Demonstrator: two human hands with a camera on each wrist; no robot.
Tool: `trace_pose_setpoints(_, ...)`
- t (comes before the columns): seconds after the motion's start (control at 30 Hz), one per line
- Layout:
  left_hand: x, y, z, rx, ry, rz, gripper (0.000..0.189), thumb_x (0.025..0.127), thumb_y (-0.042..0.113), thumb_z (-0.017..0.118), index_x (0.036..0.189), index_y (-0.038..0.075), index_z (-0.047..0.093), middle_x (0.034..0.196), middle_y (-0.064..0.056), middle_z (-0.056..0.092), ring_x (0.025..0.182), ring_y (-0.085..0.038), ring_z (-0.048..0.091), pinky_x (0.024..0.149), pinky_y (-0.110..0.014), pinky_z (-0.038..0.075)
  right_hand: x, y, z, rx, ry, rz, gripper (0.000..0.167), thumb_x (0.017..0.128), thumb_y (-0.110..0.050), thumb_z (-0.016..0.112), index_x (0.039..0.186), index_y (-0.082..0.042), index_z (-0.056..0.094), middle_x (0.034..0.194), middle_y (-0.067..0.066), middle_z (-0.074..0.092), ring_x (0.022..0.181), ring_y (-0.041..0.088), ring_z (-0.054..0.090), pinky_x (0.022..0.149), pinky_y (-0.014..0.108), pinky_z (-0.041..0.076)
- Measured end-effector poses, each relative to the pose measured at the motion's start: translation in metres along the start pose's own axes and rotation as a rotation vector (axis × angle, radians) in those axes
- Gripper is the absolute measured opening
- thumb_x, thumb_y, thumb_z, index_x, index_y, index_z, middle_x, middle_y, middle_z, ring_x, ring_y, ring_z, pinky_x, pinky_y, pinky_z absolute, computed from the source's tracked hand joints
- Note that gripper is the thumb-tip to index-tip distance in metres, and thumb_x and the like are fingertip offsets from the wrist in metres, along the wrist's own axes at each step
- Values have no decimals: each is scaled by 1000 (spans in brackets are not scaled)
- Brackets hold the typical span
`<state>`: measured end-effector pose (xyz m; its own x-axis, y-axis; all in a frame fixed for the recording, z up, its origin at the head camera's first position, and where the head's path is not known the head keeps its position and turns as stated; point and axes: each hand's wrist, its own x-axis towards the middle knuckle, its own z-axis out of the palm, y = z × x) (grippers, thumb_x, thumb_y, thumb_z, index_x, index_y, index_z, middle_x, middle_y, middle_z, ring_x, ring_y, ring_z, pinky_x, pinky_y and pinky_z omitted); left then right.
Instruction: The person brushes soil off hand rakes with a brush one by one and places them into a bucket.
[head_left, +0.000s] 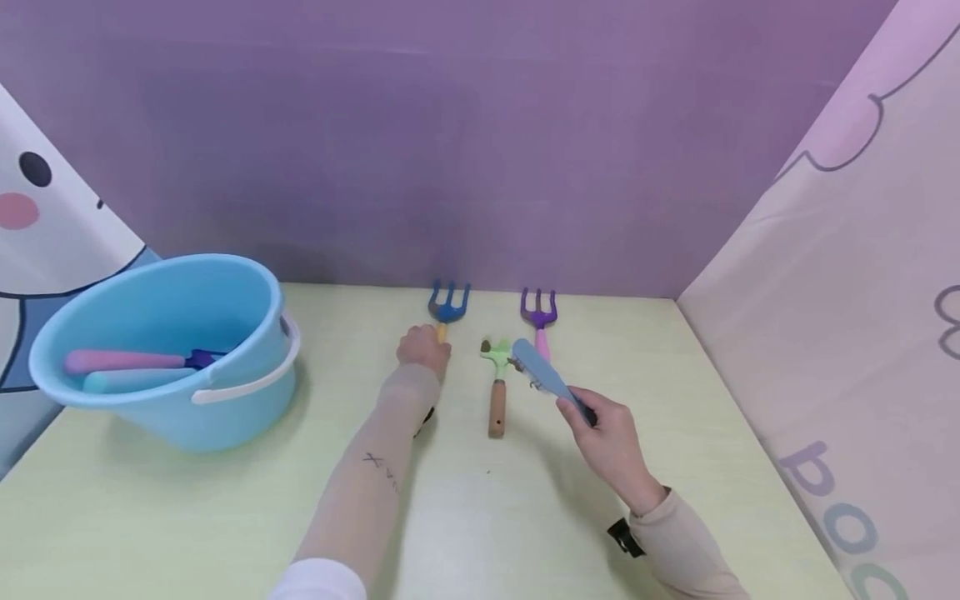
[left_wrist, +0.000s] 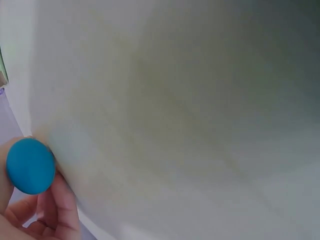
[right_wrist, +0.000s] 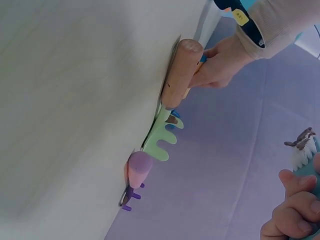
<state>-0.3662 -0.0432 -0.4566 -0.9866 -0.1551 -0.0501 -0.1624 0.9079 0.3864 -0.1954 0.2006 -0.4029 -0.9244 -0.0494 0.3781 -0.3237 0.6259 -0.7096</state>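
My left hand (head_left: 425, 348) grips the yellow handle of a blue hand fork (head_left: 448, 312), which lies prongs away at the table's back. The handle's round blue end (left_wrist: 31, 166) shows between the fingers in the left wrist view. My right hand (head_left: 609, 437) holds a blue brush (head_left: 542, 367) by its handle, raised over the table and tilted. White bristles (right_wrist: 301, 159) with brown bits caught on them face down. Beside the brush lies a green hand fork (head_left: 498, 357) with a wooden handle (head_left: 497, 410) and a brown lump at its prongs.
A purple hand fork (head_left: 539, 315) with a pink handle lies at the back, partly covered by the brush. On the left stands a light blue bucket (head_left: 247, 417) with a white handle (head_left: 255, 385); inside it are a pink-handled tool (head_left: 127, 361) and a pale blue one (head_left: 138, 381). Fabric walls (head_left: 480, 150) enclose the table.
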Motion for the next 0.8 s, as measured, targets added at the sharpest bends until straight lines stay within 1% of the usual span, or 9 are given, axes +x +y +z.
trace_pose_setpoints(0.13,-2,-4,-6,21,13,9,29,86,32,58,84,4,59,77,-10,58,69,-25,58,55,-33,46,-3,-1,-1,13,20,-13,21,87,-15,61,100,0,68,64,6,58,48,3,41,44,20,37)
trace_pose_setpoints(0.27,-5,-8,-13,-10,4,43,27,85,31,58,84,4,61,78,-11,60,72,-27,60,58,-35,47,-4,-2,-2,18,41,-38,21,87,-13,61,101,2,67,63,5,57,47,3,40,42,20,37)
trace_pose_setpoints(0.33,-5,-10,-16,-38,-3,59,26,84,31,58,88,5,63,82,-11,62,75,-27,60,61,-36,48,-4,-2,-3,19,45,-44,21,87,-12,61,101,2,67,63,4,57,47,2,40,42,20,37)
trace_pose_setpoints(0.47,-3,-18,-23,-103,6,99,28,82,32,62,99,10,67,89,-9,66,78,-26,60,64,-34,46,-1,-5,-3,22,35,-44,22,88,-14,61,102,1,67,63,2,56,48,3,40,42,21,37)
trace_pose_setpoints(0.63,-8,-27,-30,-189,22,192,34,80,32,66,108,13,67,92,-7,66,76,-22,57,61,-30,40,-2,-8,-1,17,16,-34,22,88,-16,60,102,0,67,62,6,57,47,4,41,43,21,38)
trace_pose_setpoints(0.8,-22,-33,-38,-193,7,305,37,79,33,67,110,13,67,92,-5,65,76,-20,55,63,-29,39,-5,-11,0,31,27,-13,22,88,-16,60,102,-1,67,62,3,55,48,4,40,44,21,37)
